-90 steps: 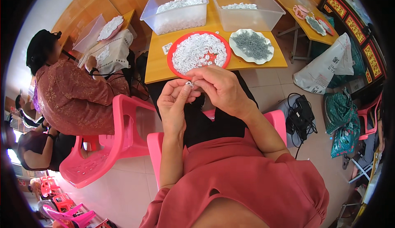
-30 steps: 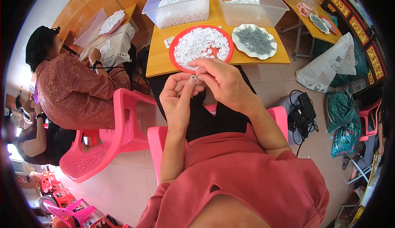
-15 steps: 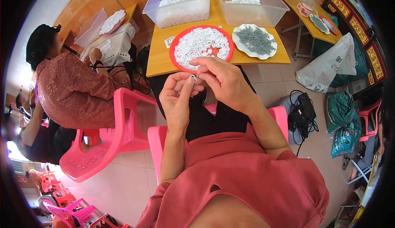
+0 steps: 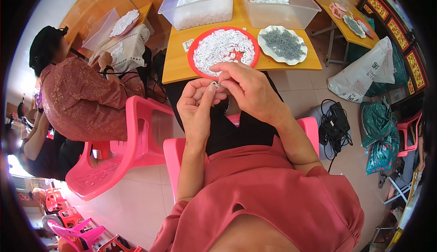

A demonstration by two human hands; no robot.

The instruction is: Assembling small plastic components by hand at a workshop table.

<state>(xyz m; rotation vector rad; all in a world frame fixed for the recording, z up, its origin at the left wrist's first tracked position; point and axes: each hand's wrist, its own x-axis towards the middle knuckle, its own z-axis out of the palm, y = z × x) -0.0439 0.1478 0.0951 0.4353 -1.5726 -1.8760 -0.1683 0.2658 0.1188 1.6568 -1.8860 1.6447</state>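
Note:
Between the thumb and fingers of my left hand [image 4: 199,104] is a small white oval plastic ring [image 4: 215,84]. The thumb and forefinger of my right hand [image 4: 246,88] pinch at its right side; any small piece in them is too tiny to make out. Both hands meet above my lap, just before the table edge. Beyond them a red plate [image 4: 190,61] holds a heap of similar white pieces [image 4: 221,47]. To its right, a white scalloped plate [image 4: 302,57] carries many thin grey pieces [image 4: 283,42].
Two clear plastic bins [image 4: 195,17] with white pieces stand at the back of the wooden table [image 4: 177,65]. A co-worker [image 4: 82,97] sits at left beside a pink chair [image 4: 104,170]. Black cables [image 4: 335,124] and a white sack [image 4: 362,77] lie at right.
My hands stay nearly in place, with the white ring still held between them. The view has shifted very slightly.

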